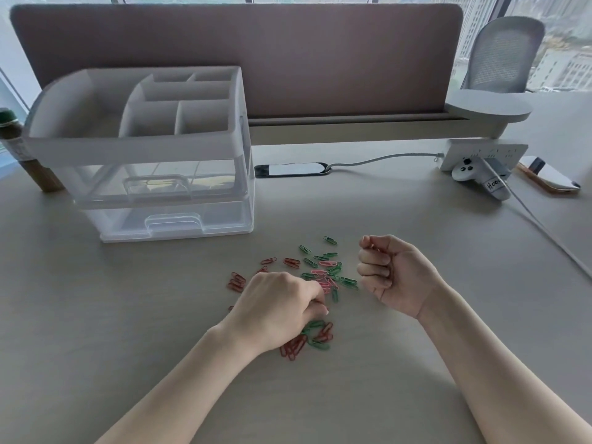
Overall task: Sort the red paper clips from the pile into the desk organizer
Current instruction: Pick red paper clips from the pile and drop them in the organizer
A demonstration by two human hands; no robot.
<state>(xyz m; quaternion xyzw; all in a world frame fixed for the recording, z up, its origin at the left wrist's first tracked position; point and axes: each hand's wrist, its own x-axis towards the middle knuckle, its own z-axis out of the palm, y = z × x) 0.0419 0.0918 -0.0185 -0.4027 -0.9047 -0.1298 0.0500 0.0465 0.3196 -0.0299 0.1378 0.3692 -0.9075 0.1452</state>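
A loose pile of red, green and pink paper clips lies on the desk in front of me. One group of red clips sits at the pile's left edge, and more red clips lie nearest me. My left hand rests on the pile with its fingertips pinched together, and a bit of red shows at the tips. My right hand is curled into a fist just right of the pile; its inside is hidden. The white desk organizer, with open top compartments and clear drawers, stands at the back left.
A bottle stands left of the organizer. At the back right are a power strip, a white controller, a cable running toward the right edge, and a flat device. A divider panel closes off the back of the desk.
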